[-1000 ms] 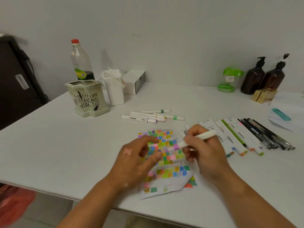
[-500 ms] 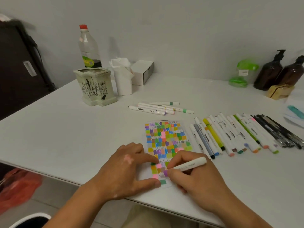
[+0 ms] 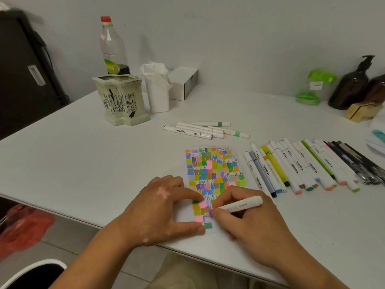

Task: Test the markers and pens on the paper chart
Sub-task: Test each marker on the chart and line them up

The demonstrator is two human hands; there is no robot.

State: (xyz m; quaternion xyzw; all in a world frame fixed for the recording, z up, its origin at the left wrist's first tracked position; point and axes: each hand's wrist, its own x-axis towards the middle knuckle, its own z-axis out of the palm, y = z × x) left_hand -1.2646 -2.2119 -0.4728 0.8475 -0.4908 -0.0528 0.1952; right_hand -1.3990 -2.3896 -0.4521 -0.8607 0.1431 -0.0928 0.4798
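Watching via the head cam, I've got the R hand point(image 3: 250, 222) curled round a white marker point(image 3: 239, 204) — thumb and index pinch it low by the nib, cap end pointing up and to the right. Its purple nib touches the paper chart point(image 3: 212, 170) in the near rows, beside a purple patch. The chart lies flat on the white table point(image 3: 83, 163), close to the front edge, mostly filled w/ coloured squares and black squiggle lines. The L hand point(image 3: 158, 211) rests on the chart's near-left part, fingers straight and spread, index and thumb pressing the sheet down either side of pink and green patches; it grips nothing. Just right of the chart lies a row of markers point(image 3: 291, 167), side by side, w/ dark pens point(image 3: 358, 161) at the row's far right end. Beyond the chart, four more markers point(image 3: 200, 131) lie in a loose bunch. Further back on the left: a ceramic pot point(image 3: 120, 99) w/ black brush writing, a plastic bottle point(image 3: 112, 46) behind it, a white container point(image 3: 157, 90) and a white box point(image 3: 183, 82). Back right — two brown pump bottles point(image 3: 350, 84) by the wall.
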